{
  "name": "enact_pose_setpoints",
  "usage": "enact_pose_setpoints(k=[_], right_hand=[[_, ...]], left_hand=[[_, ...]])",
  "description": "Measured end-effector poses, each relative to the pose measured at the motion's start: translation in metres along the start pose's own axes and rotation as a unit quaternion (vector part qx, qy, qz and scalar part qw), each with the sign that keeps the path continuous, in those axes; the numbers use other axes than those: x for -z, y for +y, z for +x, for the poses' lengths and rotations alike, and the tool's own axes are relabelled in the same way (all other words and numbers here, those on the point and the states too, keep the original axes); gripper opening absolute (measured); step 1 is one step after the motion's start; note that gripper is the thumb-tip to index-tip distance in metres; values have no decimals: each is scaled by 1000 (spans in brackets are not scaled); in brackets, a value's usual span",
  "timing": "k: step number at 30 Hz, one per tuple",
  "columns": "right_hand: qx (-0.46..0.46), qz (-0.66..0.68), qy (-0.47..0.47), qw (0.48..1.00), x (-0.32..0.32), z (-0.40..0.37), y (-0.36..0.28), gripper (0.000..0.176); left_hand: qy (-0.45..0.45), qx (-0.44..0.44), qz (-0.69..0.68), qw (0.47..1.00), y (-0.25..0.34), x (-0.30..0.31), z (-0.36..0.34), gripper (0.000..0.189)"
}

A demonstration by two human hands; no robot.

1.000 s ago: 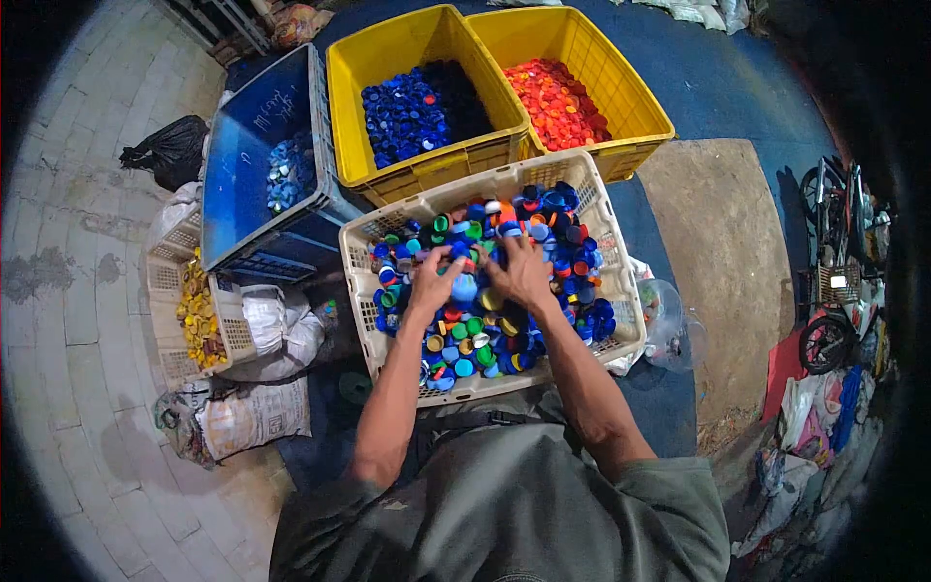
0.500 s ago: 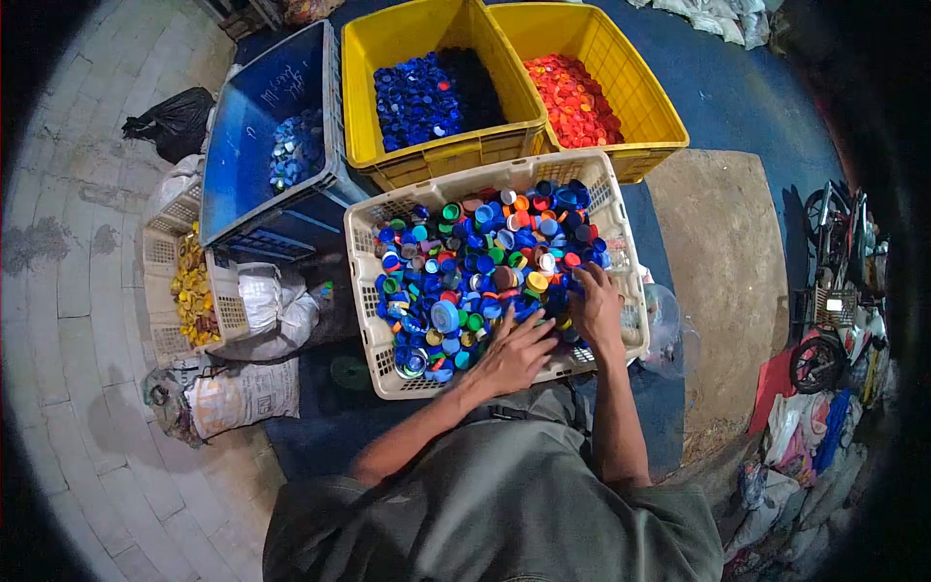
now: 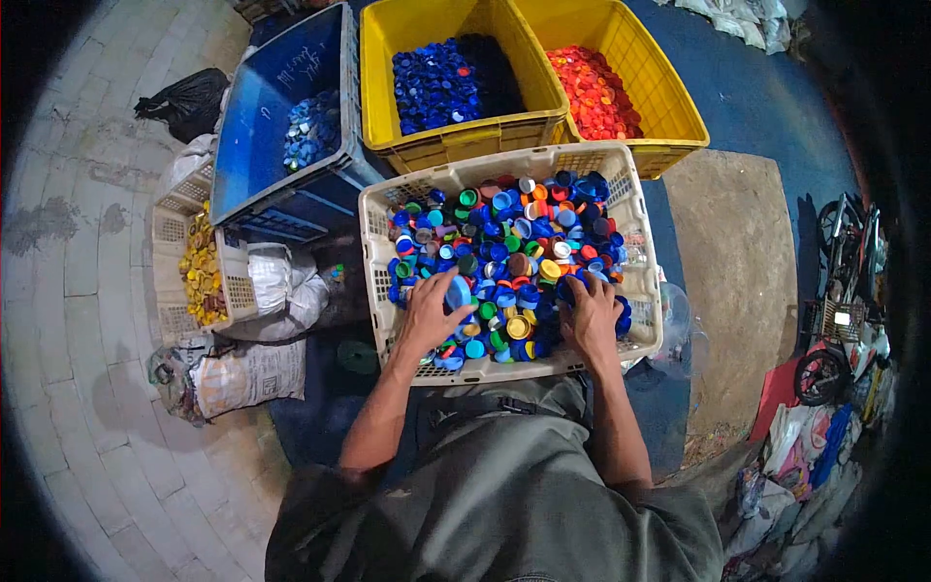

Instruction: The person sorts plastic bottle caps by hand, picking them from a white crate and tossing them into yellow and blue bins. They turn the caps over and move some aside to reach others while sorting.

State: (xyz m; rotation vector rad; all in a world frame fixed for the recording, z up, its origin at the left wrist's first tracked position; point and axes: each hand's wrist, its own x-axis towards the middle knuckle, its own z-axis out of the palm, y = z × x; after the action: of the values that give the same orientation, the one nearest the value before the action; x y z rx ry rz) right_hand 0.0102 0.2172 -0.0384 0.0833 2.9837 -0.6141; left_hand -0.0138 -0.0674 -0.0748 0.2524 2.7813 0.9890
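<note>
A cream plastic crate (image 3: 380,281) full of mixed coloured caps (image 3: 504,254) stands right in front of me. My left hand (image 3: 433,308) is at the crate's left part, thumb and fingers closed around a large light blue cap (image 3: 459,292). On the right side of the heap, my right hand (image 3: 590,315) reaches down among dark blue caps; its fingertips are partly hidden, and whether it grips a cap cannot be made out. Between the hands lie yellow caps (image 3: 519,327) and green and blue ones.
Behind the crate stand a blue bin (image 3: 254,145) with light blue caps, a yellow bin (image 3: 465,145) with dark blue caps and another yellow bin (image 3: 669,92) with red caps. A basket (image 3: 167,281) of yellow caps and a sack (image 3: 262,378) are at left.
My left hand has moved left from the front middle of the heap and taken hold of the large light blue cap. My right hand is slightly lower. The whole view has shifted a little.
</note>
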Motion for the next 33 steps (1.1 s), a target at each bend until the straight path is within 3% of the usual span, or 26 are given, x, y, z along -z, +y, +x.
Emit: enact_pose_setpoints(k=[2, 3, 4, 6, 7, 10, 11, 13, 15, 18, 20, 23, 26, 28, 30, 33], right_hand=[[6, -10, 9, 1000, -1, 0, -3, 53], [14, -12, 17, 1000, -1, 0, -3, 53], [22, -14, 26, 999, -2, 1, -2, 54], [30, -13, 17, 999, -4, 4, -6, 54], [34, -9, 8, 999, -5, 5, -8, 54], [63, 1, -1, 998, -9, 5, -19, 52], [74, 4, 0, 997, -11, 4, -22, 51], [93, -13, -8, 996, -15, 6, -26, 52], [102, 52, -41, 993, -11, 4, -35, 53], [172, 191, -86, 963, 1, 7, -58, 54], [218, 308, -89, 922, 2, 8, -81, 55], [241, 330, -122, 905, -12, 13, -92, 49], [185, 287, -124, 932, -13, 10, -77, 39], [150, 284, -83, 944, 6, 3, -66, 28], [115, 272, -38, 955, 18, -6, -49, 25], [101, 252, 55, 961, 24, -23, -17, 20]], left_hand=[[9, 26, -41, 999, 8, 21, 3, 81], [55, 8, -33, 998, 7, 28, 2, 92], [75, 46, 63, 994, 4, 34, 1, 95], [24, 40, 115, 992, 3, 61, -2, 96], [17, 20, 121, 992, -5, 66, -5, 74], [-15, -1, 175, 984, -26, 62, -7, 44], [-2, 2, 186, 983, -29, 58, -8, 25], [14, 16, 139, 990, -28, 62, -10, 24], [23, 46, 87, 995, -20, 72, -11, 22], [-8, 156, -172, 973, 8, 92, -13, 24], [-31, 107, -190, 976, 28, 91, -11, 24], [-101, 76, -277, 952, 42, 75, -4, 30], [33, 20, -252, 967, 32, 53, 11, 34], [78, -28, -44, 996, -7, 35, 22, 40], [78, -2, 115, 990, -24, 19, 27, 40], [43, 22, 171, 984, -19, 13, 26, 43]])
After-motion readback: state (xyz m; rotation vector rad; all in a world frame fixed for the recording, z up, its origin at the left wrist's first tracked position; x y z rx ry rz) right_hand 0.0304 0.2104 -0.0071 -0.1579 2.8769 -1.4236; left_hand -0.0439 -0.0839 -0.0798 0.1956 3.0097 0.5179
